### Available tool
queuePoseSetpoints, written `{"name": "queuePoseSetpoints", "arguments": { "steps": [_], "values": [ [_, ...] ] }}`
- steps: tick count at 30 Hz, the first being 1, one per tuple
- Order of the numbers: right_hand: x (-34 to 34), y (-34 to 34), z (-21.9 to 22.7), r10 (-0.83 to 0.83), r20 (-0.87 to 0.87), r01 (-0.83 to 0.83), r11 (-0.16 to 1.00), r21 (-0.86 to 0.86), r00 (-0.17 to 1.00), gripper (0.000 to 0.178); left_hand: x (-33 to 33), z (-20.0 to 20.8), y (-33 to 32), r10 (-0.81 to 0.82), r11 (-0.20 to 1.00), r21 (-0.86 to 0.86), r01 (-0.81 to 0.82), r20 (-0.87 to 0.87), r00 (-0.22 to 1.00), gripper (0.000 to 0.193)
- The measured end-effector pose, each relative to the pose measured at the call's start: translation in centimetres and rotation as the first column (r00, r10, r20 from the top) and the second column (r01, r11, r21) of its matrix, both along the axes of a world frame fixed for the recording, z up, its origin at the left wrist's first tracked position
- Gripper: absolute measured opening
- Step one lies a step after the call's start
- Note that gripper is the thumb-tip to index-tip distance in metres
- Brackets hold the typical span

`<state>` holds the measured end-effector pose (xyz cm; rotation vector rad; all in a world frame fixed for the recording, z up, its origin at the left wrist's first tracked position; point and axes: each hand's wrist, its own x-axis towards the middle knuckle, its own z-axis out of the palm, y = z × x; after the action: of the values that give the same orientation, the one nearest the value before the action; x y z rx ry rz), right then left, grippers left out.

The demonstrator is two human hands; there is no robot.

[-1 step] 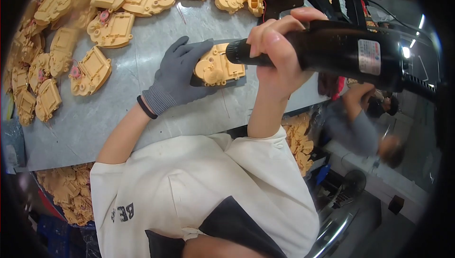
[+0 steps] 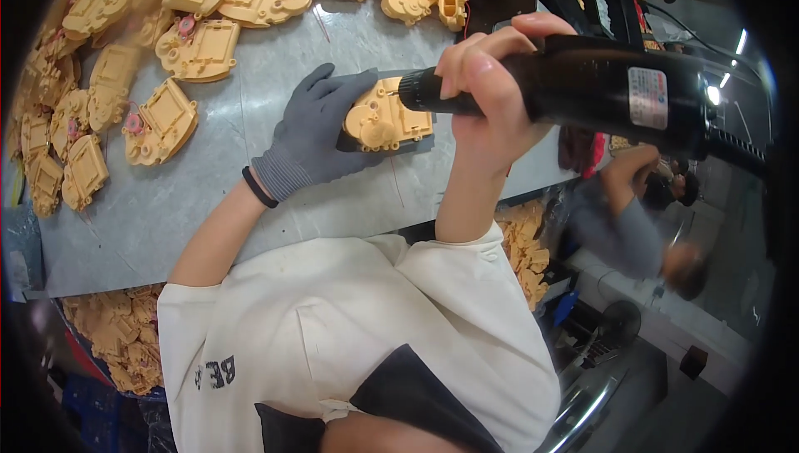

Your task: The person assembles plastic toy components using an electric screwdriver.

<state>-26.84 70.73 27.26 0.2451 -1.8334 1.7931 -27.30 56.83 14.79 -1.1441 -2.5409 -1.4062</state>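
A dark-grey glove covers my left hand, which holds the left side of a yellow plastic housing against a dark block on the table. Closed around a black electric screwdriver, my bare right hand keeps the tool's ribbed nose over the upper part of that housing. The tip and whatever it touches are hidden behind the nose. Some of the left fingers are out of sight beyond the housing.
Many similar yellow housings lie on the grey table at the left and far side, some with thin wires. Bins of yellow parts stand below the near edge. Another person is at the right, beside a fan.
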Motion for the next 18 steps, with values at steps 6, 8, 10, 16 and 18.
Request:
{"name": "queuePoseSetpoints", "arguments": {
  "steps": [6, 8, 10, 16, 18],
  "values": [
    [-1.0, -0.2, -1.4, 0.08, 0.015, -0.078, 0.99, -0.12, 0.997, 0.039, -0.1, 0.3, -0.4, -0.02, 1.0, -0.004, 0.02, 0.034, 0.999, 0.081],
    [-1.2, -0.3, -1.6, 0.071, 0.029, -0.067, 0.991, -0.116, 0.997, 0.038, -0.1, 0.2, -0.5, -0.038, 0.999, 0.001, 0.038, 0.026, 0.999, 0.083],
    [-1.5, -0.4, -1.8, 0.06, 0.044, -0.055, 0.992, -0.114, 0.997, 0.037, -0.2, 0.1, -0.5, -0.036, 0.999, -0.004, 0.036, 0.025, 0.999, 0.084],
    [-2.3, -0.7, -2.0, 0.116, 0.06, -0.105, 0.981, -0.164, 0.991, 0.032, -0.3, 0.2, -0.6, -0.04, 0.999, 0.003, 0.04, 0.059, 0.997, 0.087],
    [-2.3, -0.8, -1.8, 0.106, 0.129, -0.081, 0.979, -0.188, 0.986, 0.03, -0.4, 0.2, -0.5, -0.043, 0.999, -0.009, 0.044, 0.078, 0.996, 0.088]
  ]
}}
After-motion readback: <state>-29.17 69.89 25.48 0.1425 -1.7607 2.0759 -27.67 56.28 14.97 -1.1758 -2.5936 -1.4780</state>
